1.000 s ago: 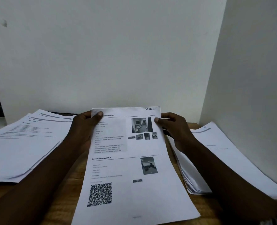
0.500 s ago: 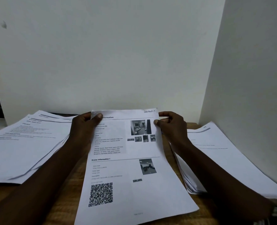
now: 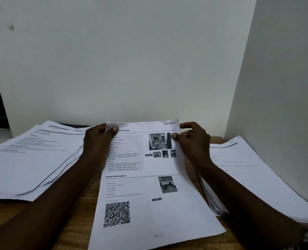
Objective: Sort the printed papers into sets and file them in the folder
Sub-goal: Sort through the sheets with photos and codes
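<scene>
A printed sheet (image 3: 146,186) with photos, a QR code and a handwritten "Section-1" in its top right corner lies in the middle of the wooden table (image 3: 73,230). My left hand (image 3: 97,143) pinches its top left corner, which is bent up a little. My right hand (image 3: 192,141) pinches its upper right edge with thumb on top. A fanned pile of printed papers (image 3: 32,159) lies to the left. Another stack of papers (image 3: 254,177) lies to the right. No folder is in view.
A white wall (image 3: 122,60) stands right behind the table. A white panel (image 3: 284,87) closes off the right side, just above the right stack. Bare wood shows between the piles.
Both hands have shifted slightly up the sheet. The top left corner now curls up under my left thumb. The sheet has barely moved.
</scene>
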Motion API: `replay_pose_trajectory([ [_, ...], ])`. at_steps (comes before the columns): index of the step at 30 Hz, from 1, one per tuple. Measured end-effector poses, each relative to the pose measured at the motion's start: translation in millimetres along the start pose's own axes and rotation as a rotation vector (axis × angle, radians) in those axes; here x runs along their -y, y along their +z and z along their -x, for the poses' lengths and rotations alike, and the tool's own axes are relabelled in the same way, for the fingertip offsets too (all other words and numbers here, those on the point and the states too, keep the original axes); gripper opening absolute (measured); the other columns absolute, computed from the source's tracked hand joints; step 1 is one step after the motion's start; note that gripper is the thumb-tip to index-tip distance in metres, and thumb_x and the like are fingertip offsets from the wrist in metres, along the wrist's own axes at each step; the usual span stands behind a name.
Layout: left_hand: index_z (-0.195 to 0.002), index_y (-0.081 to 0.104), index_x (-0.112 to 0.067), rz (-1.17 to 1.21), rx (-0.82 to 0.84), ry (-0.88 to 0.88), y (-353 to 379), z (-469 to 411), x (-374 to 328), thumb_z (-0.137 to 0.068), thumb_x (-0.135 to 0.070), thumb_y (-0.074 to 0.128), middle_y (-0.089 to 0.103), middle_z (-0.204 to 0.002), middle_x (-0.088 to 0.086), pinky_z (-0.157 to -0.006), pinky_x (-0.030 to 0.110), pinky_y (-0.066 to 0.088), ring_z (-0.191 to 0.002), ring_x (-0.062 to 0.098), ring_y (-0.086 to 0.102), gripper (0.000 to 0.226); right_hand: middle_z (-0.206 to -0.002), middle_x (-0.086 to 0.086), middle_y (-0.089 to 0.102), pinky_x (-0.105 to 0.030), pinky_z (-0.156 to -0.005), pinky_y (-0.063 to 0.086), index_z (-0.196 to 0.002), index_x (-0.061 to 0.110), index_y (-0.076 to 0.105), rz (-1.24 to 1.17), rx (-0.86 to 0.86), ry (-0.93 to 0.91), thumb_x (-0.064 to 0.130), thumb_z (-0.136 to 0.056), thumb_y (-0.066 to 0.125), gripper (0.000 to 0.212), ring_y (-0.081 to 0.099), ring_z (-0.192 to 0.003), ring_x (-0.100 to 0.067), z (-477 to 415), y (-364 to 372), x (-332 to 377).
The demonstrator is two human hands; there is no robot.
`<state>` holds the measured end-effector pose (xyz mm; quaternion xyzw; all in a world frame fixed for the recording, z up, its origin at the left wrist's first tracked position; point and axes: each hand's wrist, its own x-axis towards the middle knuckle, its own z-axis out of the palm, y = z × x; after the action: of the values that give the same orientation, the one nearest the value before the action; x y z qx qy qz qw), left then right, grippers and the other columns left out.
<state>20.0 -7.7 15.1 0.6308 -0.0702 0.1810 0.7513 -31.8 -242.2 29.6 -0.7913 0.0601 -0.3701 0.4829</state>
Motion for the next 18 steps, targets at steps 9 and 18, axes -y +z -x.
replay_pose_trajectory([
  [9, -0.086, 0.076, -0.018, -0.044, -0.021, 0.042, 1.1, 0.7, 0.9, -0.07, -0.035, 0.072, 0.075, -0.093, 0.011, -0.094, 0.054, 0.051, -0.087, 0.027, 0.068, 0.023, -0.063, 0.008, 0.067, -0.03, -0.069, 0.05, -0.084, 0.022, 0.062, 0.045, -0.027, -0.041, 0.016, -0.074, 0.078, 0.02, 0.066, -0.068, -0.015, 2.2, 1.7, 1.0],
  [18, -0.084, 0.077, -0.02, -0.056, -0.031, 0.062, -2.0, -3.9, 3.3, -0.071, -0.036, 0.072, 0.075, -0.09, 0.008, -0.095, 0.055, 0.051, -0.091, 0.031, 0.069, 0.021, -0.079, 0.01, 0.069, -0.033, -0.074, 0.049, -0.071, 0.023, 0.062, 0.043, -0.07, -0.072, 0.023, -0.077, 0.075, 0.015, 0.065, -0.084, -0.016, 5.8, 2.1, 2.6],
])
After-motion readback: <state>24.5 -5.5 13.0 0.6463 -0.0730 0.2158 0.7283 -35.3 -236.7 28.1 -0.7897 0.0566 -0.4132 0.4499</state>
